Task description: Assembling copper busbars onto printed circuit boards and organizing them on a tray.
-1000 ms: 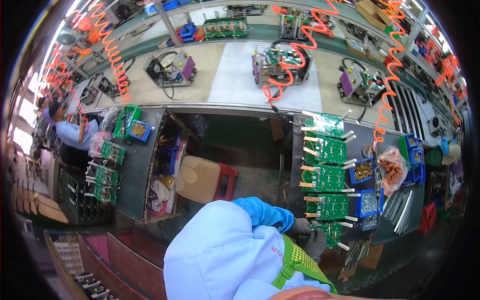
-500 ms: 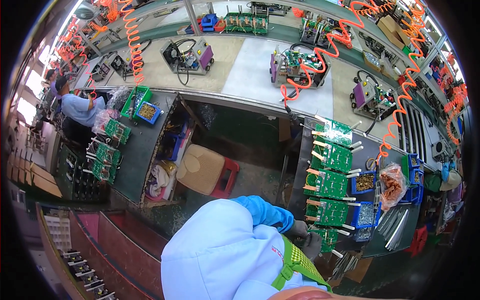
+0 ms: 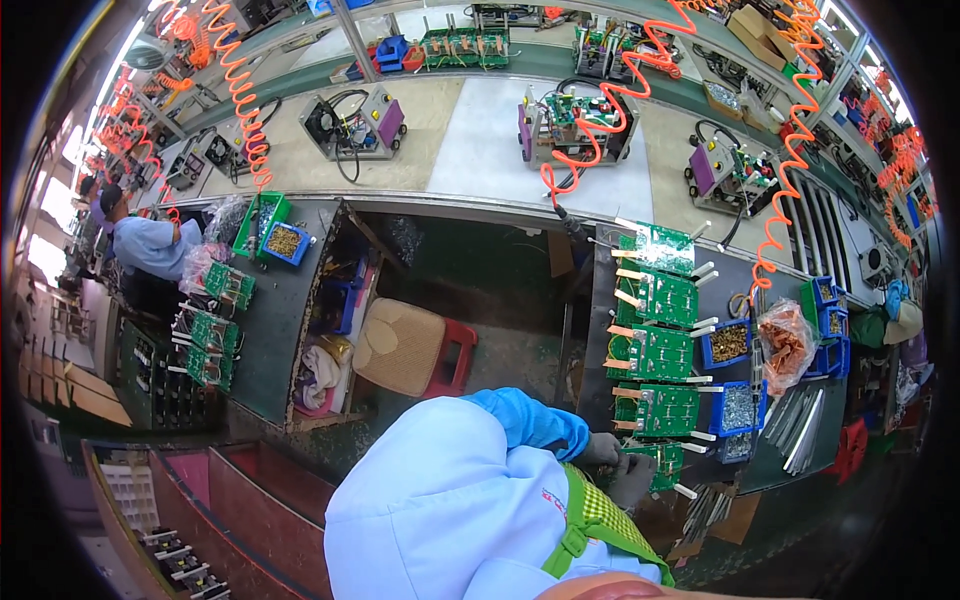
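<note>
Both my hands are in grey gloves at the left edge of the nearest green circuit board [image 3: 662,462]. My left hand [image 3: 601,449], below a blue sleeve, has its fingers bent in toward the board edge. Close beside it, my right hand [image 3: 631,480] is curled near the same edge. Whatever the fingers pinch is too small to make out. Beyond this board, several like boards lie in a row, among them a green circuit board [image 3: 667,410] with white strips at its right and copper-coloured tabs at its left.
Right of the boards stand a blue bin [image 3: 727,344] of brass-coloured parts and a blue bin [image 3: 739,408] of silvery parts. A plastic bag [image 3: 786,345] of copper-coloured pieces and metal strips [image 3: 795,425] lie farther right. Orange coiled hoses [image 3: 790,190] hang overhead. A stool [image 3: 400,342] stands left.
The whole view has shifted slightly, so the benches and boards sit a little farther left and up. Both hands stay at the nearest board's left edge.
</note>
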Demonstrator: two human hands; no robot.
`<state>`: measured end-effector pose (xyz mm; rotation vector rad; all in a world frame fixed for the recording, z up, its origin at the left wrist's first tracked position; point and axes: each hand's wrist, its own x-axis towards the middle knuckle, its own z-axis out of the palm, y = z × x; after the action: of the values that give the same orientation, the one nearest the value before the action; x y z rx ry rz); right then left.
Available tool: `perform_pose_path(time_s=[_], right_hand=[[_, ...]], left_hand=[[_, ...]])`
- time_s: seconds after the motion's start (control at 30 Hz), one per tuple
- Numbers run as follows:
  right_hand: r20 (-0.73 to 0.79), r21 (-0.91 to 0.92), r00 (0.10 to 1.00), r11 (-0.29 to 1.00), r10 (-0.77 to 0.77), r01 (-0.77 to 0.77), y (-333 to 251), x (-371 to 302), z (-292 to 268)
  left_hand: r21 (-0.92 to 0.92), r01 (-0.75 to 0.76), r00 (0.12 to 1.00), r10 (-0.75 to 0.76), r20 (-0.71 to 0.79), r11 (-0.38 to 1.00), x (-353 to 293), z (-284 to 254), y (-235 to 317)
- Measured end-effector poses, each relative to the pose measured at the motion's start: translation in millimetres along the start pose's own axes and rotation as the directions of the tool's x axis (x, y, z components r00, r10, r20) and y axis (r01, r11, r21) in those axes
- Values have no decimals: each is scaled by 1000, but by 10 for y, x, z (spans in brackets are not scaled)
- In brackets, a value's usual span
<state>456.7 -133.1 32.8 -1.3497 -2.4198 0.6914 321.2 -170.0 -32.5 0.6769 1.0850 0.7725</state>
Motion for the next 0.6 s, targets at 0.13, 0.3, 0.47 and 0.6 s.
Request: perform_pose_path(time_s=[0.13,0.3,0.47,0.6], right_hand=[[16,159,999,987,-41,38,141,-55,7],[41,82,986,984,-159,156,140,-55,-83],[-12,73,976,973,-219,219,179,-53,-31],[-35,69,988,986,-152,154,86,-56,-34]], left_hand=[[3,-7,1000,7,0,1000,12,3,12],[72,21,1000,-20,-18,997,54,-7,-25],[105,-2,1000,3,-16,995,87,-54,-44],[69,7,1000,-7,-5,998,42,-50,1]])
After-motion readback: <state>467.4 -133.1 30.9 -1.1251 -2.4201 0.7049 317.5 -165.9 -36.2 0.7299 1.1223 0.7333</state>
